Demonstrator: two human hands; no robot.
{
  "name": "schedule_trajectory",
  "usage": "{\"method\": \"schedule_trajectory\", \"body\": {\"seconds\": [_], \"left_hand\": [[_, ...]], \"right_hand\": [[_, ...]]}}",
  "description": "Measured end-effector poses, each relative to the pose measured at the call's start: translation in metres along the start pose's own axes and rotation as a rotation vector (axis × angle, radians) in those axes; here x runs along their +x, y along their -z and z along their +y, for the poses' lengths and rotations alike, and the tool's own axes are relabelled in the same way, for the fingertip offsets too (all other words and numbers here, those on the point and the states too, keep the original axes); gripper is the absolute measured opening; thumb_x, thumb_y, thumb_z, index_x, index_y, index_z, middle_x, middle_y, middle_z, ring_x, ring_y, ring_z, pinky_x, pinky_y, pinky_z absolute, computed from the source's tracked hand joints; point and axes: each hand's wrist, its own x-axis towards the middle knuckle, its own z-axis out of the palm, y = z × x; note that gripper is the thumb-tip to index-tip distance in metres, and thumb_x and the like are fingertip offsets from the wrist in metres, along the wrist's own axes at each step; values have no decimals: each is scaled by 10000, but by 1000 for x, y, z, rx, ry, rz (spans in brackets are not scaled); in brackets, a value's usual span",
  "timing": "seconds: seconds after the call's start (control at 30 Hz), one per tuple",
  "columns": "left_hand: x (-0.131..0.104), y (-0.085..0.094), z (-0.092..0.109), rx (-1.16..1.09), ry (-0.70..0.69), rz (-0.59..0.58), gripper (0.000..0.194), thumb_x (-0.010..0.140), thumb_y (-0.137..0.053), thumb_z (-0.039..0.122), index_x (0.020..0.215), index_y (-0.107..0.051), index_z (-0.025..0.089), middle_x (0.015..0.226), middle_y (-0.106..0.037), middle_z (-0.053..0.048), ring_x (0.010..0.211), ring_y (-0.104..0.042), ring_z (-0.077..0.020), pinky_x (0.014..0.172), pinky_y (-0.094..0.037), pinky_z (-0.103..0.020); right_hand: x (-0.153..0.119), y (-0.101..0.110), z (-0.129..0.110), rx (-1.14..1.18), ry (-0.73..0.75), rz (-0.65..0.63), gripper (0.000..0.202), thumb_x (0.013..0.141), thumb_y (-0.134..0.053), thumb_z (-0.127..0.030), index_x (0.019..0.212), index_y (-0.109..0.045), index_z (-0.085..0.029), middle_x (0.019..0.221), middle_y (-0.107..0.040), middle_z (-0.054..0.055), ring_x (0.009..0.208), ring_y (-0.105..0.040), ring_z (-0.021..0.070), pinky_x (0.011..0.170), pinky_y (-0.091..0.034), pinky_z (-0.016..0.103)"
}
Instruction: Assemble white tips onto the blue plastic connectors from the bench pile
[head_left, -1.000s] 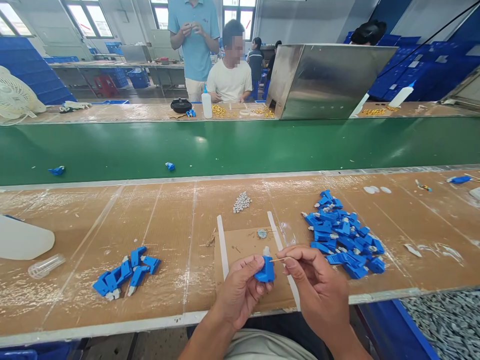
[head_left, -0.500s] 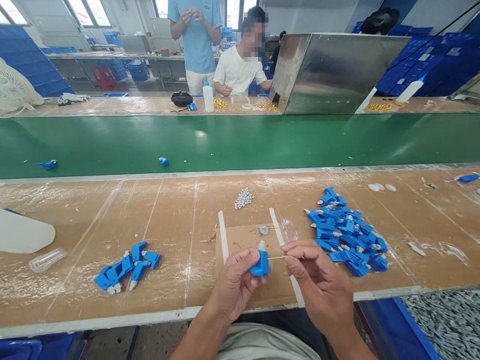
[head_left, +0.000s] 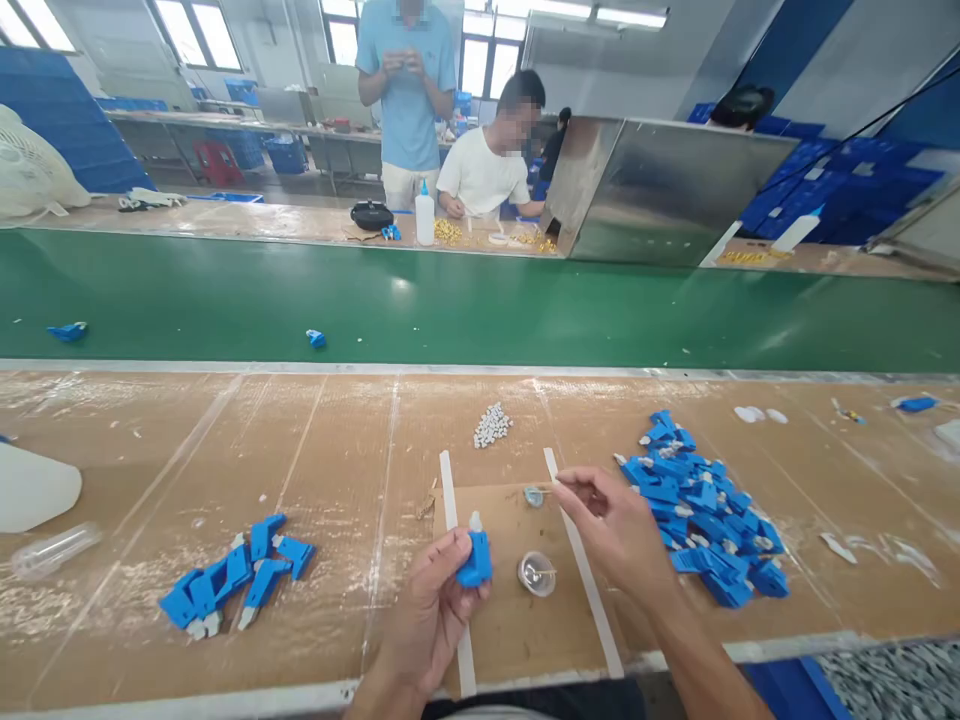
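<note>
My left hand [head_left: 442, 590] holds a small blue plastic piece [head_left: 474, 560] upright between thumb and fingers, its whitish tip pointing up. Thumb and forefinger of my right hand [head_left: 600, 510] are pinched at the end of a thin stick [head_left: 548, 490]. The stick's other end lies in a blue-grey blob [head_left: 533, 496] on the cardboard sheet [head_left: 502, 630]. Below it, a small clear cup [head_left: 535, 585] has another thin stick across it. A big pile of blue pieces [head_left: 697, 500] lies to the right, partly behind my right hand. A smaller group [head_left: 259, 565] is at left.
Small grey parts [head_left: 492, 425] are heaped beyond the sheet. White tape strips [head_left: 581, 560] run along its sides. A clear tube [head_left: 56, 550] and a white container [head_left: 34, 490] stand left. Past the green belt [head_left: 450, 310], two people are at the opposite bench.
My right hand has moved from the blue piece to the stick in the blob. The stick it held earlier is gone from it. My left hand shifted left with the piece, uncovering the cup.
</note>
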Motion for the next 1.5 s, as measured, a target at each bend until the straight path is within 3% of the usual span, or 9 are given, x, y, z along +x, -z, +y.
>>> {"method": "schedule_trajectory", "body": {"seconds": [0.13, 0.27, 0.4, 0.57, 0.7, 1.0, 1.27, 1.5], "left_hand": [[1, 6, -2, -35, 14, 13, 193, 786, -797, 249, 871, -705, 102, 757, -623, -18, 590, -554, -64, 489, -482, -148], [3, 10, -4, -85, 27, 43, 249, 745, -832, 265, 862, -690, 99, 768, -644, -27, 585, -582, -75, 500, -495, -160], [9, 13, -6, -108, 54, 46, 351, 648, -894, 316, 799, -663, 100, 644, -619, -12, 492, -594, -94, 377, -387, -133], [19, 20, -10, -103, 86, 29, 390, 597, -920, 333, 764, -662, 94, 589, -608, -15, 454, -587, -103, 358, -374, -136], [17, 19, -8, -83, 60, 18, 344, 640, -899, 298, 796, -676, 86, 626, -628, -27, 478, -595, -100, 378, -387, -136], [6, 10, -4, -104, -24, 45, 287, 716, -850, 272, 840, -668, 88, 703, -630, -20, 532, -589, -86, 421, -415, -141], [5, 11, -5, -108, 10, 36, 282, 736, -833, 281, 839, -654, 89, 704, -630, -30, 519, -580, -90, 402, -393, -143], [6, 12, -5, -103, 31, 38, 256, 764, -808, 284, 852, -653, 100, 701, -619, -27, 535, -585, -98, 414, -389, -150]], "right_hand": [[77, -15, 6, -156, 156, -78, 163, 924, -548, -298, 885, -690, -227, 858, -705, 42, 791, -632, 221, 742, -459, 328], [117, -32, 15, -238, 267, -154, 164, 917, -542, -246, 892, -701, -220, 896, -695, 49, 846, -616, 218, 791, -448, 328], [123, -42, 23, -307, 331, -216, 192, 949, -516, -218, 902, -702, -209, 910, -664, 59, 852, -610, 208, 785, -465, 328], [131, -52, 29, -393, 351, -263, 157, 978, -574, -284, 1029, -667, -169, 1053, -667, 60, 912, -644, 192, 819, -537, 376], [141, -51, 32, -425, 337, -295, 266, 971, -610, -326, 1186, -624, -169, 1183, -655, 81, 977, -666, 212, 838, -574, 413], [142, -35, 45, -445, 379, -317, 267, 971, -610, -318, 1191, -623, -167, 1187, -655, 82, 986, -667, 215, 843, -575, 418], [150, -37, 37, -440, 476, -396, 224, 975, -604, -310, 1142, -642, -166, 1147, -667, 72, 964, -668, 205, 837, -572, 408], [151, -35, 27, -328, 405, -455, 264, 969, -611, -321, 1186, -627, -171, 1198, -651, 83, 1002, -661, 219, 860, -566, 427]]}}
